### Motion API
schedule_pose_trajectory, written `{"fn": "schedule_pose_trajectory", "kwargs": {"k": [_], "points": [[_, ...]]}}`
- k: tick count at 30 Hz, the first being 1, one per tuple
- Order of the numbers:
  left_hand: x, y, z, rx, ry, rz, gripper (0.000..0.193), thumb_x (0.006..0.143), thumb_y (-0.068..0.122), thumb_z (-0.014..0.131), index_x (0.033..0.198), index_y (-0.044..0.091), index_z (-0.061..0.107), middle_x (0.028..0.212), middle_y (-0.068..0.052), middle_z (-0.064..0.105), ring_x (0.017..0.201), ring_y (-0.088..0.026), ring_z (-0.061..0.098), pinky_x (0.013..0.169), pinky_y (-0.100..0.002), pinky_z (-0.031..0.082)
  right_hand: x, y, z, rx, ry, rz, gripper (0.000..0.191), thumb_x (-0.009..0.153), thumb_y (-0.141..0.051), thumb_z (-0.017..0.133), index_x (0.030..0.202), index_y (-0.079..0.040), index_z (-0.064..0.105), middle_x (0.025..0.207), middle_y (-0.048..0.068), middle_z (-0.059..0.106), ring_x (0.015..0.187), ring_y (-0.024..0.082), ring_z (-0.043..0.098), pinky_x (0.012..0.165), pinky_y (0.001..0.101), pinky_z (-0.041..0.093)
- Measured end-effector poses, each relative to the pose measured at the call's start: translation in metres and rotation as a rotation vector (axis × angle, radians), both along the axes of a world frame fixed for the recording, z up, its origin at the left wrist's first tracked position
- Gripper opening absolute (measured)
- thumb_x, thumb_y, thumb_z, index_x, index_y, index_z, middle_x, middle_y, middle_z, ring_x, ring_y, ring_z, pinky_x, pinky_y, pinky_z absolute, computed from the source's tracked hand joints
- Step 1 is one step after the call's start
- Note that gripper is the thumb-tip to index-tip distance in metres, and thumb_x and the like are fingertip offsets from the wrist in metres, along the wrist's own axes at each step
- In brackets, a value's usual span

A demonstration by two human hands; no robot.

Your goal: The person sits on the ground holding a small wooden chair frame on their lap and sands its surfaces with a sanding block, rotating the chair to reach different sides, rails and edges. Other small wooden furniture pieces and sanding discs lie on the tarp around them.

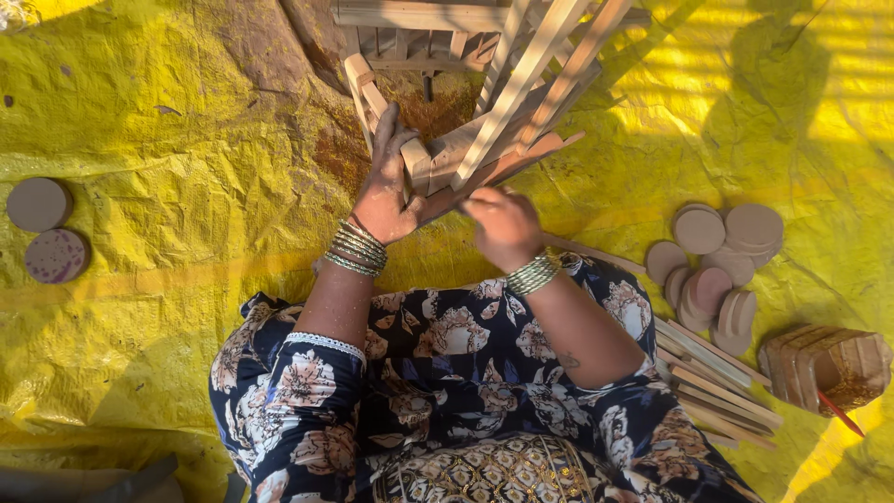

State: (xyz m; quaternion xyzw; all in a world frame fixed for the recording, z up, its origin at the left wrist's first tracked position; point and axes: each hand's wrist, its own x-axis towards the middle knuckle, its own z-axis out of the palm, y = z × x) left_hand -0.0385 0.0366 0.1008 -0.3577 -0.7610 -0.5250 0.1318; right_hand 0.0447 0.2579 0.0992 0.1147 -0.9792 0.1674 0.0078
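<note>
A frame of pale wooden slats (pixel 507 88) stands in front of me on the yellow tarpaulin (pixel 168 177). My left hand (pixel 389 186) grips a short wooden block (pixel 414 163) at the base of the frame, fingers spread over it. My right hand (pixel 503 224) is closed on the lower end of a reddish wooden strip (pixel 521 158) that runs up into the frame. Both wrists carry green and gold bangles. My lap in a dark floral dress fills the bottom of the view.
Two round discs (pixel 39 203) lie at the far left. A pile of round wooden discs (pixel 717 261) sits at the right, with a bundle of loose slats (pixel 717 377) and a stack of brown hexagonal pieces (pixel 824 365) below it.
</note>
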Motion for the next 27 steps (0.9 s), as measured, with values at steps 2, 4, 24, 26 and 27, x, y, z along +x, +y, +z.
{"fn": "schedule_pose_trajectory", "kwargs": {"k": [2,4,24,26,27], "points": [[0.000,0.000,-0.003,-0.023,-0.029,0.001,0.080,0.073,0.014,0.062,0.149,0.003,0.040,0.170,-0.031,0.014,0.160,-0.050,0.022,0.132,-0.052,0.024,0.004,0.012,-0.002,-0.060,0.324,0.023,0.040,0.080,0.000,0.063,0.114,-0.013,0.077,0.118,0.004,0.071,0.100,0.028,0.066,0.089,0.0424,0.056],[-0.002,0.000,-0.006,-0.048,-0.005,0.013,0.080,0.076,0.013,0.062,0.152,0.003,0.038,0.171,-0.031,0.013,0.162,-0.050,0.020,0.135,-0.052,0.024,0.007,0.012,-0.007,-0.059,0.526,-0.003,0.038,0.079,-0.001,0.065,0.113,-0.014,0.078,0.118,0.002,0.072,0.107,0.030,0.065,0.094,0.0445,0.055],[-0.001,0.000,0.000,0.009,-0.041,-0.033,0.077,0.078,0.009,0.066,0.150,0.002,0.039,0.172,-0.031,0.009,0.163,-0.049,0.017,0.133,-0.051,0.024,-0.013,0.043,-0.046,-0.139,0.366,-0.168,0.035,0.082,0.003,0.062,0.107,-0.016,0.077,0.119,0.004,0.075,0.108,0.025,0.071,0.097,0.0401,0.058],[-0.001,-0.001,0.000,0.013,-0.055,-0.038,0.077,0.078,0.007,0.065,0.150,0.002,0.039,0.171,-0.031,0.010,0.163,-0.048,0.020,0.133,-0.050,0.025,-0.026,0.079,-0.047,-0.005,0.284,-0.407,0.044,0.075,0.004,0.064,0.112,-0.015,0.078,0.114,0.011,0.073,0.107,0.032,0.069,0.095,0.0445,0.055],[-0.001,-0.001,0.000,0.010,-0.058,-0.035,0.076,0.078,0.007,0.065,0.149,0.002,0.039,0.171,-0.031,0.010,0.162,-0.047,0.020,0.133,-0.051,0.025,-0.031,0.094,-0.048,0.040,0.221,-0.554,0.046,0.076,0.002,0.065,0.117,-0.017,0.077,0.112,0.015,0.072,0.105,0.035,0.067,0.092,0.0471,0.053]]}}
